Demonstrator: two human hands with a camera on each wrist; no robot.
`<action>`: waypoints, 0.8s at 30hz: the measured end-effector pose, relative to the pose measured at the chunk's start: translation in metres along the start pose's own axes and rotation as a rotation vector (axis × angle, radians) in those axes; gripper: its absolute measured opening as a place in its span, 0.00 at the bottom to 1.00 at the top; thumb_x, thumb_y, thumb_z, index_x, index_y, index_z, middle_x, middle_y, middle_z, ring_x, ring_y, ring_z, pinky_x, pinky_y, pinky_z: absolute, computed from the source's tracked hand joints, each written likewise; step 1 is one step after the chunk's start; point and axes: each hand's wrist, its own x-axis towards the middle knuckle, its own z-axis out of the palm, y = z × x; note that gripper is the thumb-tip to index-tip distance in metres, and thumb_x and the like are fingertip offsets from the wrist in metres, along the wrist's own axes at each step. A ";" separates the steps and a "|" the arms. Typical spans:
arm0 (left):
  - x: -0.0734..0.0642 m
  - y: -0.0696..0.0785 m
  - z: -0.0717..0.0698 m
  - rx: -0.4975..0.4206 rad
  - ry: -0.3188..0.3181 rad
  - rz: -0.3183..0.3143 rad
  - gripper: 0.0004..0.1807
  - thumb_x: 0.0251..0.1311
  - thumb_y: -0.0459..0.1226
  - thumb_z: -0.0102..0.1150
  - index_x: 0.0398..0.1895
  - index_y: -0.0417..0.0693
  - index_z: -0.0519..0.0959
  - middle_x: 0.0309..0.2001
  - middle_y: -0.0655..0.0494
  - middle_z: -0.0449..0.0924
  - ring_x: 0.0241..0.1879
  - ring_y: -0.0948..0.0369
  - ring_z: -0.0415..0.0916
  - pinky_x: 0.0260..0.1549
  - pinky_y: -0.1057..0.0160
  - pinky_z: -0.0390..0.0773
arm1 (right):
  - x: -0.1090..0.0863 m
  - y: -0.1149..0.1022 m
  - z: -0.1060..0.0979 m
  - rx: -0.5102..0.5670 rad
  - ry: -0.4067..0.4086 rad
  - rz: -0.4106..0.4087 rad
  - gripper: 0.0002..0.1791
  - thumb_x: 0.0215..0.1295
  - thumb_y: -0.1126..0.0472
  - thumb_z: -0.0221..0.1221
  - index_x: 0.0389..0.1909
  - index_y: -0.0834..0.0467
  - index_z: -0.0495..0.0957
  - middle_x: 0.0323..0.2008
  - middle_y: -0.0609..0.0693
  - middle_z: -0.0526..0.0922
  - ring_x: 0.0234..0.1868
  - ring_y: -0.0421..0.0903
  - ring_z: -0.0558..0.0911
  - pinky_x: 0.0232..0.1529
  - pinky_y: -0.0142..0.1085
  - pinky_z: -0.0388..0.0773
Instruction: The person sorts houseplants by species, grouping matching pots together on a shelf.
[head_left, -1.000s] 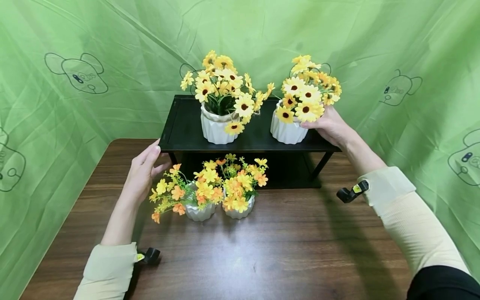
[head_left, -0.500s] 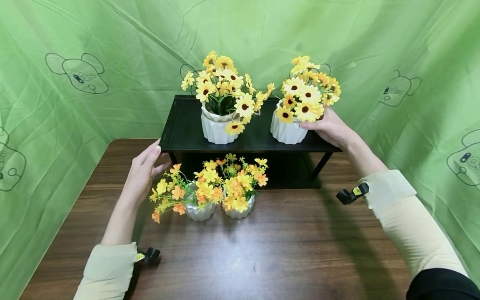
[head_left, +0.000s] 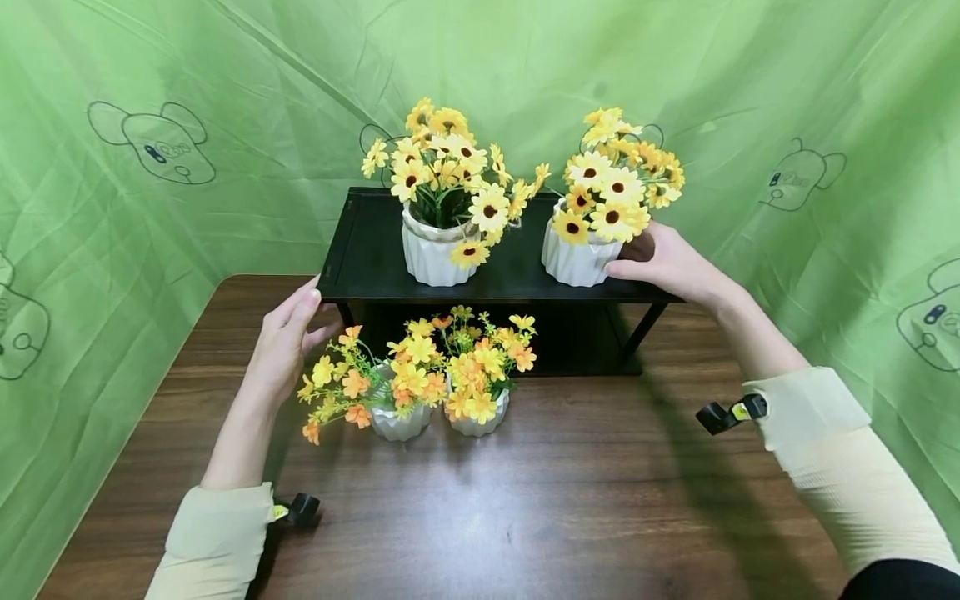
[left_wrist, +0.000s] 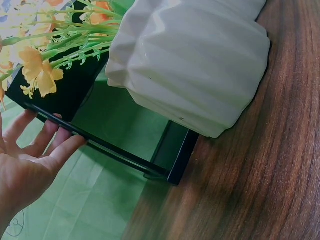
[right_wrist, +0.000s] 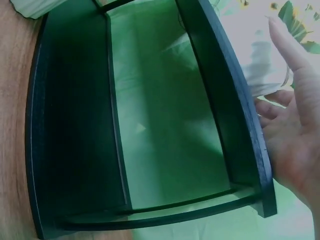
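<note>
1. With the fingers of the right hand (head_left: 671, 258), partly hidden behind, and the thumb in front, holds the side of a white fluted daisy pot (head_left: 577, 260) with dark-centred yellow blooms.
2. With the left hand (head_left: 281, 342), grips the near left corner of the black two-tier rack (head_left: 367, 250), thumb at the top edge, fingers against the end bar.
3. On the rack's upper shelf, toward the right end: the held pot, upright.
4. Left of it, apart, on the same shelf: a second daisy pot (head_left: 431, 254), upright.
5. Before the rack, on the wood-grain table (head_left: 570, 483): a left orange-and-yellow flower pot (head_left: 401, 423) and a right orange-and-yellow flower pot (head_left: 480, 421), close together, blooms meeting.
6. All around: green fabric (head_left: 525, 50) with outlined animal faces.
</note>
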 end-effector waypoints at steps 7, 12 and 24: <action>0.000 0.001 -0.001 0.013 -0.002 -0.005 0.29 0.79 0.48 0.49 0.78 0.52 0.66 0.75 0.58 0.67 0.62 0.62 0.72 0.55 0.72 0.84 | -0.016 -0.001 0.003 -0.005 0.002 0.003 0.41 0.72 0.59 0.63 0.80 0.44 0.55 0.77 0.54 0.66 0.75 0.52 0.69 0.66 0.20 0.73; 0.000 0.001 -0.001 0.004 -0.002 0.001 0.29 0.79 0.48 0.49 0.78 0.51 0.66 0.75 0.56 0.67 0.61 0.63 0.73 0.56 0.71 0.84 | -0.029 -0.002 0.009 -0.039 0.078 0.017 0.39 0.71 0.58 0.64 0.79 0.44 0.58 0.72 0.56 0.70 0.74 0.54 0.70 0.66 0.18 0.71; 0.000 0.000 -0.002 0.001 0.002 -0.007 0.30 0.78 0.49 0.50 0.78 0.50 0.65 0.75 0.55 0.67 0.60 0.66 0.75 0.55 0.71 0.84 | -0.057 0.003 0.023 0.117 0.220 -0.083 0.41 0.70 0.68 0.63 0.80 0.50 0.58 0.74 0.60 0.70 0.71 0.43 0.75 0.68 0.23 0.73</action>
